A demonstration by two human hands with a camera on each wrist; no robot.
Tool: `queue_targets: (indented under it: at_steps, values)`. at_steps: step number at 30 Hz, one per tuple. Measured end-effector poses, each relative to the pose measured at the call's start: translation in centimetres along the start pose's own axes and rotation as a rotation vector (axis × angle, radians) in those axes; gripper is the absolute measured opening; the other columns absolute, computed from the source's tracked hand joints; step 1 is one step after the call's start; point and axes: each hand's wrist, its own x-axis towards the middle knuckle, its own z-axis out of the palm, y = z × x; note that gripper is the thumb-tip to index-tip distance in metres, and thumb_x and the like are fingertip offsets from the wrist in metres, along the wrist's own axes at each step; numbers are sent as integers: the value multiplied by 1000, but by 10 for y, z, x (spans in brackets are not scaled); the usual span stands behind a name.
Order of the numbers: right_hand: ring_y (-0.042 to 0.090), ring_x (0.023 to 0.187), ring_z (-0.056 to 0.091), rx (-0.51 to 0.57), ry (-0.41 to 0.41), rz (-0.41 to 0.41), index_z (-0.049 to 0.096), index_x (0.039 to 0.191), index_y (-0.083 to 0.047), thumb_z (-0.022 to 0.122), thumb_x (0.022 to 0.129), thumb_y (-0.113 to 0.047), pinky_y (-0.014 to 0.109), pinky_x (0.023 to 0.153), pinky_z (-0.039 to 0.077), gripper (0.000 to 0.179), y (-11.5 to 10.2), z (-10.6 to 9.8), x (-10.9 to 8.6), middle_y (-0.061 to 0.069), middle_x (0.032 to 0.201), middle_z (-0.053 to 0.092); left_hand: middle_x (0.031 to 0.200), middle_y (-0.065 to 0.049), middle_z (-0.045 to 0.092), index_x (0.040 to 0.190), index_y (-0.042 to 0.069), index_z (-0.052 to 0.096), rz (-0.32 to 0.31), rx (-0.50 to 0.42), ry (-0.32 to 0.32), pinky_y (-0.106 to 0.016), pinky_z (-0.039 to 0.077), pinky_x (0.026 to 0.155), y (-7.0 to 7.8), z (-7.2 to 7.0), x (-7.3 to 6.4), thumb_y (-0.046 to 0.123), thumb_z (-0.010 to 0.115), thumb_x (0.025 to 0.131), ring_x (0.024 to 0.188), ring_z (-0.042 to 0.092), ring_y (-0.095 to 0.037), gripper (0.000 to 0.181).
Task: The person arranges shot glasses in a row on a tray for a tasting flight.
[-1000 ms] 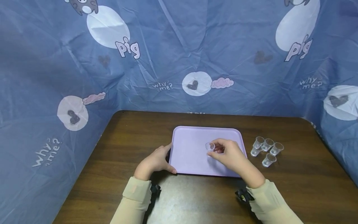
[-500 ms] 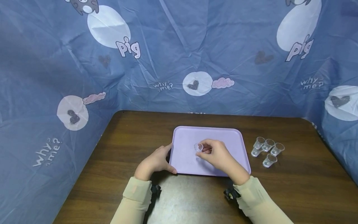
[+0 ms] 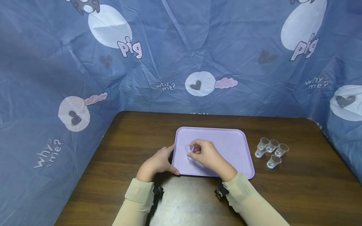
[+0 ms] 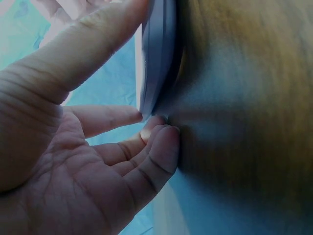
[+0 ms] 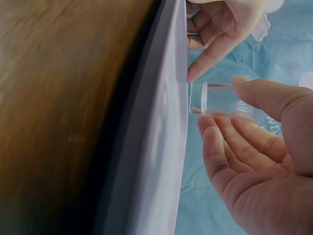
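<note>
A small clear plastic cup [image 3: 189,148] is pinched upright between the thumb and fingers of my right hand [image 3: 207,154], over the left part of the lilac tray [image 3: 226,150]. In the right wrist view, the cup's base [image 5: 198,98] is at or just above the tray rim line; I cannot tell whether it touches the tray. My left hand [image 3: 158,161] rests at the tray's near left corner, its thumb against the front edge and its index finger at the left edge. The left wrist view shows its other fingers [image 4: 161,147] bent loosely by the tabletop.
Several similar clear cups [image 3: 273,161] stand close together on the brown wooden table [image 3: 305,188], right of the tray. A blue printed cloth [image 3: 164,103] hangs behind and at both sides of the table.
My right hand has carried the cup leftward across the tray, from right of its middle to its left part. My left hand keeps its place at the corner.
</note>
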Motion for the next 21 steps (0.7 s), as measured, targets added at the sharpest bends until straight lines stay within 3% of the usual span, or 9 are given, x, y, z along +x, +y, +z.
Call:
queue_targets:
  at_steps: [3, 9, 21]
  values:
    - [16, 81, 68, -15, -8, 2, 71, 100, 1, 84, 82, -5, 27, 74, 56, 22, -1, 5, 4, 10, 90, 71, 138, -27, 54, 155, -3, 35, 3, -4, 0, -53, 34, 110, 0, 0, 0, 27, 101, 61, 139, 35, -45, 119]
    - [15, 78, 67, -32, 9, -17, 70, 96, 0, 85, 80, -2, 27, 73, 56, 22, 0, 13, 12, 9, 87, 70, 137, -27, 54, 155, -3, 36, 0, 1, 2, -53, 34, 110, 0, 0, 1, 27, 101, 61, 139, 35, -46, 119]
    - [14, 76, 67, -75, 7, -23, 69, 94, 2, 86, 79, -3, 27, 71, 55, 23, 2, 20, 15, 9, 83, 71, 130, -26, 56, 155, -2, 37, 20, 1, 21, -49, 43, 102, 0, 1, 0, 27, 102, 57, 121, 52, -37, 121]
